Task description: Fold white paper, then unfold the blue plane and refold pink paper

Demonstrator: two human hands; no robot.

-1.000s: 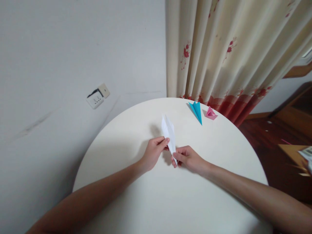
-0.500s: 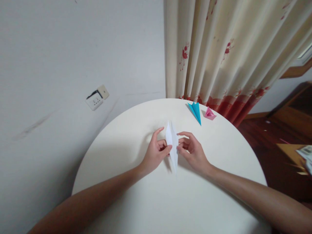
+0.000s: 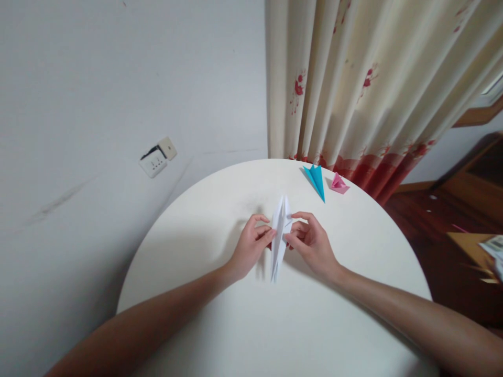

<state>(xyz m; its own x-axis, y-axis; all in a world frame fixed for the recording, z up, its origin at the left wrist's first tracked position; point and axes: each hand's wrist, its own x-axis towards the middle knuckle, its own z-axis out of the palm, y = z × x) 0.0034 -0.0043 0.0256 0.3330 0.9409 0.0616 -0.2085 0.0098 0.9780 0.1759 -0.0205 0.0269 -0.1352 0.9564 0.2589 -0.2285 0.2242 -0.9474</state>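
Observation:
A folded white paper (image 3: 280, 230), long and pointed at both ends, is held lengthwise above the table in the head view. Its two long sides stand slightly apart, with a narrow gap along the middle. My left hand (image 3: 253, 241) pinches its left side between thumb and fingers. On the opposite side my right hand (image 3: 310, 238) grips the edge, thumb in front and forefinger higher up near a small crease. The fingertips behind the paper are partly hidden.
At the far right of the round white table (image 3: 196, 209) lie a blue paper plane (image 3: 316, 180) and a small pink folded paper (image 3: 338, 183). A curtain (image 3: 334, 94) hangs behind them. A wall socket (image 3: 154, 162) is at the left.
The white paper has tilted the other way, its top now leaning right and its lower tip left. Its sides have spread, and my right hand's thumb has closed onto its edge.

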